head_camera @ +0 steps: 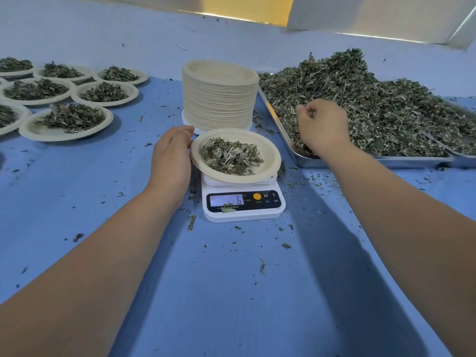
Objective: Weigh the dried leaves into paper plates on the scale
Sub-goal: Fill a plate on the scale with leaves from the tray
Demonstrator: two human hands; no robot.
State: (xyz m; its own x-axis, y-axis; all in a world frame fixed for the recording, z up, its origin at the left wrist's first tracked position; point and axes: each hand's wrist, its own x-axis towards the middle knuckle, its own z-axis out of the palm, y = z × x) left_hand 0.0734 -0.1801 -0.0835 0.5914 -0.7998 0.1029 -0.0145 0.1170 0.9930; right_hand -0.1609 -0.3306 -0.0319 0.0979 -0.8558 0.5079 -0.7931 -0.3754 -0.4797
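Several filled plates (67, 130) done — my left hand (171, 155) grips the paper plate (270, 155) on the scale (243, 204), right hand (322, 127) pinches more dried leaves (386, 112).

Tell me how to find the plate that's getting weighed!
Find the tall stack of empty plates on the blue table. Right in front of it sits a white scale with one plate on top. Unlike the filled plates at far left, this one rests on the scale, and the left hand touches its rim.
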